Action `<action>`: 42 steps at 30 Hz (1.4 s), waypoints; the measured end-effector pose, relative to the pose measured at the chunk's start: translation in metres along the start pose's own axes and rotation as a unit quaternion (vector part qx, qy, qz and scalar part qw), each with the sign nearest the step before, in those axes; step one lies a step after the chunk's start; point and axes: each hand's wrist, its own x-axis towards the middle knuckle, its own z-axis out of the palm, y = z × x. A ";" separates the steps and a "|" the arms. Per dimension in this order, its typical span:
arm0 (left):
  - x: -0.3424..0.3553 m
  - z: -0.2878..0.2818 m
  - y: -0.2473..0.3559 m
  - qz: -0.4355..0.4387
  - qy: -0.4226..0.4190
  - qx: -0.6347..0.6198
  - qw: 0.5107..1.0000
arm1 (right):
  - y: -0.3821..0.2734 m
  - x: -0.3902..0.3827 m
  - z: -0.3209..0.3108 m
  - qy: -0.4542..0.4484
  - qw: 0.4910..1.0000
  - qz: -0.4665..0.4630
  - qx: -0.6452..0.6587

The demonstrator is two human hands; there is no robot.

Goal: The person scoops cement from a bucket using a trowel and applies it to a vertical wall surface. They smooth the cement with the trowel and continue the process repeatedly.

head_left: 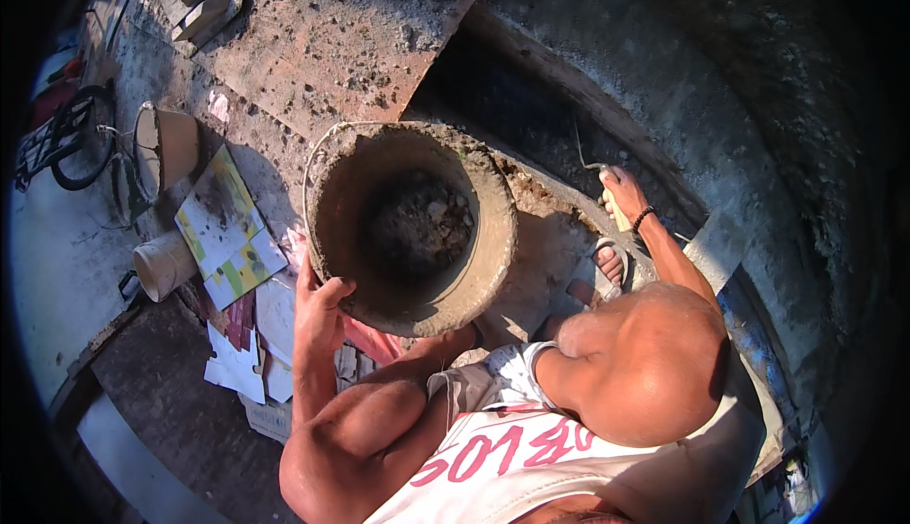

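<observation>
The main container is a large bucket point(493, 225), positioned in front of the person at the centre of the view, its mouth facing up toward the camera. The rim and inner wall carry a crust of grey-brown residue. Contents: a quantity of grey, lumpy material point(431, 225) at the bottom, reaching partway up the right side of the wall. A thin wire handle point(305, 183) lies along the left side of the rim.

Left hand point(320, 308): clamped on the near-left edge of the bucket, thumb over the rim, other fingers mostly hidden by the wall. Right hand point(621, 190): closed around the pale yellow grip of a hand tool point(620, 216), apart from the bucket and to its right. The tool has a thin bent metal shank; its working end cannot be made out against the dark recess.

Two smaller containers lie to the left — a beige pail point(178, 150) and, nearer the person, a pale tub point(169, 266). Both mouths point left; their contents cannot be seen. A printed sheet point(223, 216) lies just beside them. Beyond the bucket, a flat board point(284, 79) carries scattered grey crumbs.
</observation>
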 end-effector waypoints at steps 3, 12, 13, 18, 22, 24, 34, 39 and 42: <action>0.003 0.004 0.001 -0.003 -0.003 0.002 1.000 | -0.016 -0.002 -0.022 -0.145 0.988 -0.028 -0.046; 0.004 0.014 0.011 0.010 -0.003 0.035 0.999 | -0.025 0.049 -0.041 -0.164 0.922 -0.050 -0.347; 0.004 0.015 0.012 0.005 0.001 0.039 0.999 | -0.016 0.050 -0.046 -0.126 0.935 -0.047 -0.327; 0.001 0.013 0.011 -0.012 0.023 0.049 0.998 | 0.015 0.045 -0.069 0.004 0.955 -0.108 -0.275; -0.002 0.012 0.007 -0.003 0.027 0.031 0.999 | -0.037 0.014 -0.024 -0.107 0.956 -0.063 -0.266; 0.002 0.016 0.012 -0.002 0.010 0.028 1.000 | -0.044 0.031 -0.018 -0.172 0.938 -0.056 -0.295; 0.005 0.021 0.009 0.010 0.016 0.039 0.999 | 0.026 0.065 -0.053 0.050 0.886 -0.289 -0.359; 0.002 0.014 0.007 0.012 0.015 0.034 0.999 | -0.020 0.012 -0.006 -0.142 0.953 -0.037 -0.267; 0.001 0.015 0.007 0.012 0.018 0.037 0.999 | 0.022 0.030 -0.016 -0.026 0.916 -0.180 -0.358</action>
